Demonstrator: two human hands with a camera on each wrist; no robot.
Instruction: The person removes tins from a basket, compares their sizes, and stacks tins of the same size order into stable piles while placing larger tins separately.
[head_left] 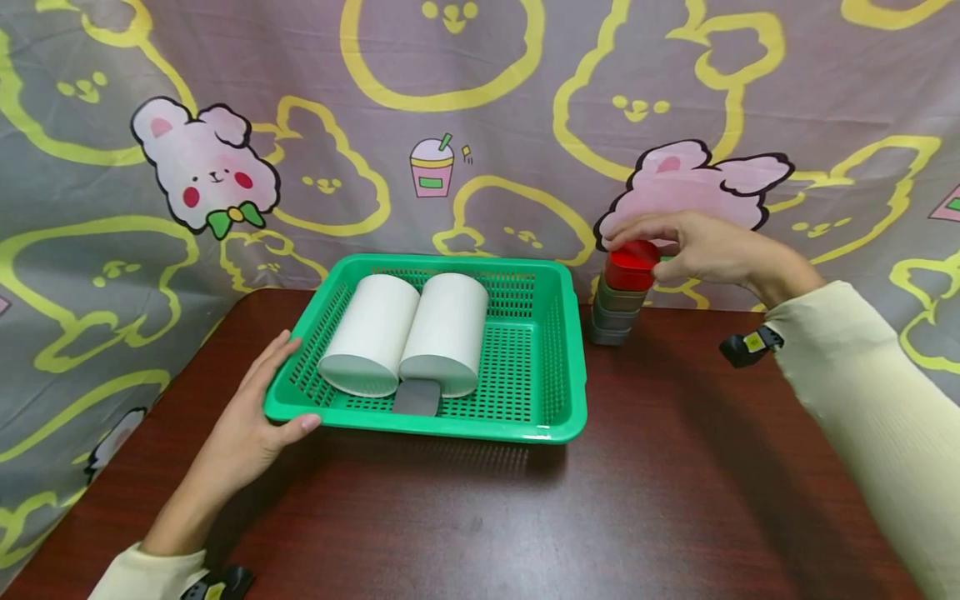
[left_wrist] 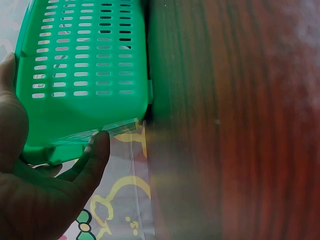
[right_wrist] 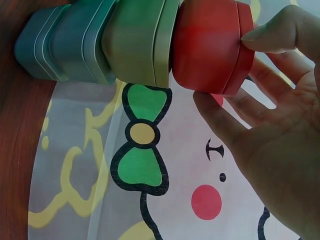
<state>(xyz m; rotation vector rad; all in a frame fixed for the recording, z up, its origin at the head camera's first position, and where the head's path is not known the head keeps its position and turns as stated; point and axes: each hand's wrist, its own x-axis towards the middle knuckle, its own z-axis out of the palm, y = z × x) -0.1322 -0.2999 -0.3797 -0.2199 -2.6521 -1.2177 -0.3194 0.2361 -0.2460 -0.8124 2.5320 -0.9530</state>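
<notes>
My left hand [head_left: 251, 425] grips the left front corner of a green plastic basket [head_left: 480, 427], thumb at the front rim and fingers along the side. Two white cylinders [head_left: 367, 329] lie side by side in it, with a flat grey piece [head_left: 417, 397] at their front ends. My right hand [head_left: 701, 250] pinches a small red lidded container [head_left: 630, 268] between thumb and fingers. It tops an upright stack with an olive container [right_wrist: 137, 42] below it and blue-grey containers [right_wrist: 75, 42] at the bottom.
A dark reddish-brown table [head_left: 480, 517] carries the basket and the stack. Close behind them hangs a grey cloth [head_left: 510, 150] with yellow outlines and cartoon rabbits. The stack stands just right of the basket's back right corner.
</notes>
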